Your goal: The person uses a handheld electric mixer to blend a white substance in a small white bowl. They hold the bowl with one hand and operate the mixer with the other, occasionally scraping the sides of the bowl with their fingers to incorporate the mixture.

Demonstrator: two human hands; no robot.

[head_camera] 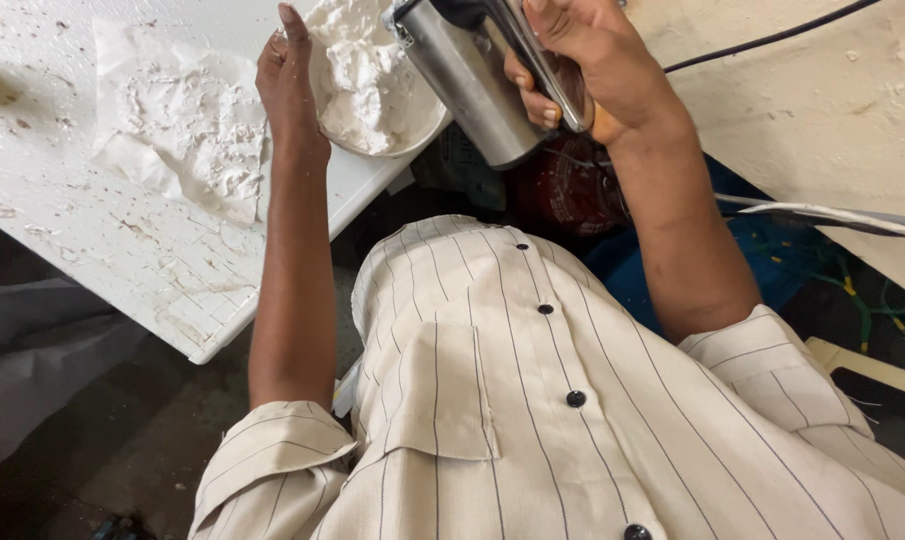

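My right hand [592, 60] grips the handle of a metal electric hand mixer [472, 80], held tilted above the table's edge. Its lower end points toward a white bowl [424, 130] filled with lumpy white paste [357, 75]. My left hand [287, 85] rests flat against the bowl's left side, fingers straight and together, steadying it. The bowl sits at the edge of a white table [102, 250]. A black cord [772, 40] runs from the mixer to the upper right.
A crumpled sheet of paper [182, 120] smeared with white paste lies left of the bowl. The table is flecked with dirt. A pale stained surface [822, 130] lies to the right, with green wires [852, 290] and dark floor below. My striped shirt fills the foreground.
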